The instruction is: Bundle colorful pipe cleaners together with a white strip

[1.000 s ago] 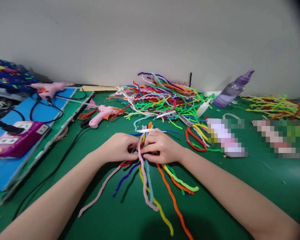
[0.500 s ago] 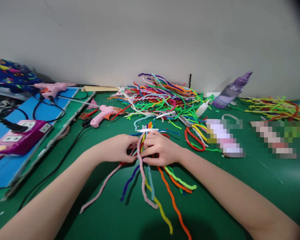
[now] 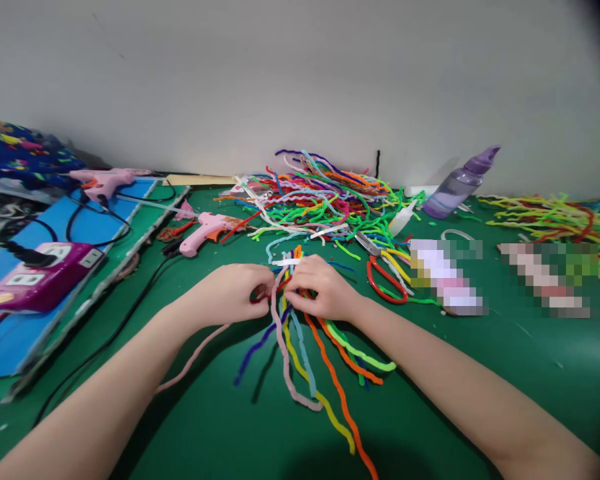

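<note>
Several coloured pipe cleaners are gathered between my hands, their tails fanned out towards me over the green table (image 3: 220,440). My left hand (image 3: 240,291) is closed in a pinch at the left of the bunch, on a red pipe cleaner partly hidden by the fingers. From the right, my right hand (image 3: 323,288) pinches the bunch of pipe cleaners near its middle. A pink pipe cleaner (image 3: 287,377) hangs in a curve between the hands. Orange (image 3: 339,407), yellow (image 3: 336,421) and dark blue (image 3: 250,358) tails lie below. A white strip (image 3: 284,262) lies just beyond the fingers.
Behind is a pile of loose pipe cleaners (image 3: 315,200). At left are a pink glue gun (image 3: 200,235), another glue gun (image 3: 103,181) and a purple power strip (image 3: 45,277) with cords. Red-handled scissors (image 3: 387,283), a white glue bottle (image 3: 403,217) and a purple water bottle (image 3: 455,187) stand or lie at right.
Both hands have shifted slightly, the right hand's fingers folding in more. The pink tail at left has swung up behind my left forearm, and the fanned tails have moved a little.
</note>
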### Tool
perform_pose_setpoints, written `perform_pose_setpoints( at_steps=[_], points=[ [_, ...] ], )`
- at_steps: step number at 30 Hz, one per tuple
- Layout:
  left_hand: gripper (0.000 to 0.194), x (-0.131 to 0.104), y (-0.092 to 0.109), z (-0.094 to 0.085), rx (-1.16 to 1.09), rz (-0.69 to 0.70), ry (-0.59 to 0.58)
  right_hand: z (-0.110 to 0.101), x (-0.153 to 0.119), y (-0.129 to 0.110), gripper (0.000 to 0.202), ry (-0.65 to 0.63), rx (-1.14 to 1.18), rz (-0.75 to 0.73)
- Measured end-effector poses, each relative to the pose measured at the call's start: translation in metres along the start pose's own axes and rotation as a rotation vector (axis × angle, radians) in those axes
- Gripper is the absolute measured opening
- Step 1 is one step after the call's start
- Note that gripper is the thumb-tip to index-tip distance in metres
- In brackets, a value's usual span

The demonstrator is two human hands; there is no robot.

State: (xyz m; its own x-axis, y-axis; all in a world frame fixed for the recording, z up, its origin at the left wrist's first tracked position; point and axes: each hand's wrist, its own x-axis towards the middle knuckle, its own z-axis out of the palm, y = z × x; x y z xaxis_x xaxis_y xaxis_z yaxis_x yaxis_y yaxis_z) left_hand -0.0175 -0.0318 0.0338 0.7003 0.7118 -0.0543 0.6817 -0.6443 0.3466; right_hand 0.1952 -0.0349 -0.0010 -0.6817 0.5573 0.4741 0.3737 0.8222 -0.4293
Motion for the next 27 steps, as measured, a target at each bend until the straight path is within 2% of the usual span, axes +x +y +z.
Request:
perform_pose_setpoints(
  at_steps=[3,7,13,18,21,27],
  points=[
    [0.006,-0.001,0.0,0.0,-0.015,0.011,-0.004,-0.001,0.001,0.001,0.021,0.083,-0.072,0.1],
    [0.007,-0.001,-0.003,0.0,-0.001,-0.027,-0.008,0.0,0.001,0.005,0.032,-0.015,-0.123,0.123],
    [0.011,-0.001,-0.013,0.001,0.087,-0.058,0.07,-0.002,0.001,0.007,0.024,-0.064,-0.127,0.144],
    [0.012,0.0,-0.019,0.005,0.173,0.009,0.138,0.0,0.001,0.007,0.032,-0.107,-0.161,0.14],
    [0.014,0.001,-0.022,0.007,0.237,0.043,0.169,0.001,0.0,0.007,0.029,-0.126,-0.171,0.131],
    [0.015,0.004,-0.025,0.01,0.407,0.098,0.234,0.0,0.001,0.006,0.02,-0.057,-0.122,0.18]
  ],
)
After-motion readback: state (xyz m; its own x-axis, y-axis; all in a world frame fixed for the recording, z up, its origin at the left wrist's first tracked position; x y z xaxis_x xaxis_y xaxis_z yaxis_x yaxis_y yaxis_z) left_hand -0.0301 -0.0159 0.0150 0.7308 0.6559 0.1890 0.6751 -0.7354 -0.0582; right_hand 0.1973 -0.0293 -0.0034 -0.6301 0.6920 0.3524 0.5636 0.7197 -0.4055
